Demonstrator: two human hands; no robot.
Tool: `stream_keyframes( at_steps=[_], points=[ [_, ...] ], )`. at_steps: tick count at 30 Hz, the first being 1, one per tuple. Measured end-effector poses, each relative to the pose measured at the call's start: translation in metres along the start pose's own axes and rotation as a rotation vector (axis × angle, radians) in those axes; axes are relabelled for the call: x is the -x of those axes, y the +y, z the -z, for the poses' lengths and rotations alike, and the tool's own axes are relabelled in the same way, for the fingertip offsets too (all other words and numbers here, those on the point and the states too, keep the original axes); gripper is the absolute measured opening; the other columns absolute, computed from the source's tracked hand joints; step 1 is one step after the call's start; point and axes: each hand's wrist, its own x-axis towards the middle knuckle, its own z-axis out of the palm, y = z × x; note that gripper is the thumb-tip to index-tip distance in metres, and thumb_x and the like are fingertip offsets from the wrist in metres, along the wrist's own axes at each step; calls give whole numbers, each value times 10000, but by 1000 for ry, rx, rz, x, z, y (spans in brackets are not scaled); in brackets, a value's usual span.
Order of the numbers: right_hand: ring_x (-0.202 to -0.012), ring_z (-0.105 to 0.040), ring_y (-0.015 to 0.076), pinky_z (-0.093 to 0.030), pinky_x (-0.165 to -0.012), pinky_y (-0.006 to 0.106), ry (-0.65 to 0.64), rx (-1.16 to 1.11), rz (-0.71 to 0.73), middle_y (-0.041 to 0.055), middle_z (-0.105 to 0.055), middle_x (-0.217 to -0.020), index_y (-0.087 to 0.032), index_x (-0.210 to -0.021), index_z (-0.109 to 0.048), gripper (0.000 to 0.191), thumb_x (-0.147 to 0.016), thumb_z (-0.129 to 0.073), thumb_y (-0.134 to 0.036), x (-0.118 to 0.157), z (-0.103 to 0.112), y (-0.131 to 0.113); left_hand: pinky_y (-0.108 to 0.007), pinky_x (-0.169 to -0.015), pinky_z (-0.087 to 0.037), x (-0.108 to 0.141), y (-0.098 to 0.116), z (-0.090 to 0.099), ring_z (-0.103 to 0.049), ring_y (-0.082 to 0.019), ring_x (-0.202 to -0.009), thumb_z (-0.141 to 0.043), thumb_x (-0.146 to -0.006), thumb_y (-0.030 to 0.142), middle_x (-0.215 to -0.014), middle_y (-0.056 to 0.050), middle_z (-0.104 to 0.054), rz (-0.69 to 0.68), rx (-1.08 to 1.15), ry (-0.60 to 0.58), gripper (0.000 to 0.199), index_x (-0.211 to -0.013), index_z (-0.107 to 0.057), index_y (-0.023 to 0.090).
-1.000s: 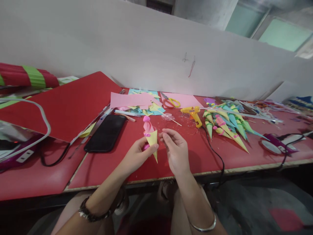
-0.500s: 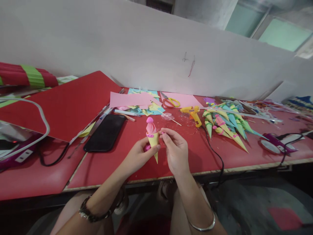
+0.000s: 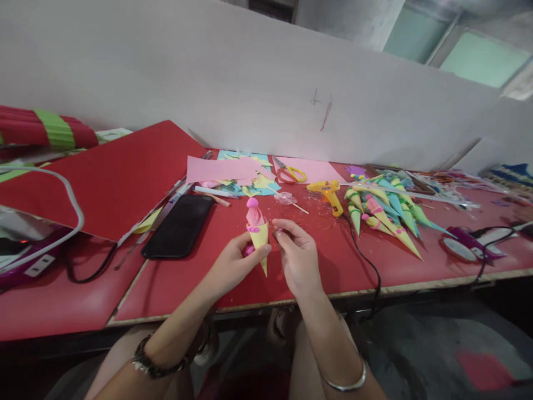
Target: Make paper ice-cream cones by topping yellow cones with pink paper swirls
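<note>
A yellow paper cone point(image 3: 260, 235) with pink folded paper in its mouth stands upright in my left hand point(image 3: 237, 258), thumb across its front. On top of the pink paper sits a bright pink pompom point(image 3: 252, 203), and smaller pink balls point(image 3: 252, 228) line part of the rim. Another pink ball point(image 3: 249, 250) shows by my left fingers. Just right of the cone and apart from it, my right hand point(image 3: 297, 253) pinches thumb and forefinger together on a tiny pink piece point(image 3: 280, 229), mostly hidden by the fingertips.
A yellow glue gun point(image 3: 327, 195) with a black cord lies right of centre, beside a pile of finished paper cones point(image 3: 385, 205). Scissors point(image 3: 290, 171), paper scraps and a wrapped lollipop point(image 3: 287, 199) lie behind my hands. A black phone point(image 3: 179, 226) is at left.
My left hand has tilted the cone's top slightly to the left, away from my right fingers. The right hand has shifted a little left, still pinching.
</note>
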Motion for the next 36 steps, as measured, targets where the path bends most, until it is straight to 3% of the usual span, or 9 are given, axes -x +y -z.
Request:
stream_keyframes(
  at_steps=[8,18,23,30,36],
  points=[
    [-767,-583,129,-455,-733,264,15,41,5,0,-659,-778,-199,-739,-674,95,-662,-620,-189,0,-1,0,-250,-693,-446,0,-1,0,-546,-169,-738,-544,-712,371,-799,-11,-643,19,5,0,332,-954,-625,159],
    [-671,-542,109,-449,-657,245,72,81,7,-2,-622,-694,-192,-785,-688,179,-753,-570,-323,1,0,-4,-237,-661,-443,0,1,1,-538,-160,-697,-543,-703,385,-752,-1,-627,16,-28,13,309,-882,-636,151],
    [-761,-574,129,-456,-724,264,42,29,-49,16,-662,-830,-205,-844,-685,179,-679,-646,-260,1,0,-3,-235,-671,-439,0,2,0,-532,-156,-705,-535,-711,380,-780,-4,-628,16,-10,-7,312,-902,-626,151],
    [-580,-498,83,-424,-578,208,71,58,2,-29,-561,-588,-180,-755,-681,167,-729,-600,-324,2,0,-5,-239,-653,-441,0,4,-1,-536,-160,-685,-542,-698,376,-740,0,-627,21,-21,9,282,-838,-633,149],
    [-768,-601,139,-477,-748,284,61,-5,-54,17,-677,-812,-200,-826,-687,175,-666,-649,-262,1,-1,-4,-250,-716,-453,0,2,-1,-573,-186,-790,-557,-706,372,-829,-18,-669,-4,4,-6,306,-912,-643,162]
  ],
)
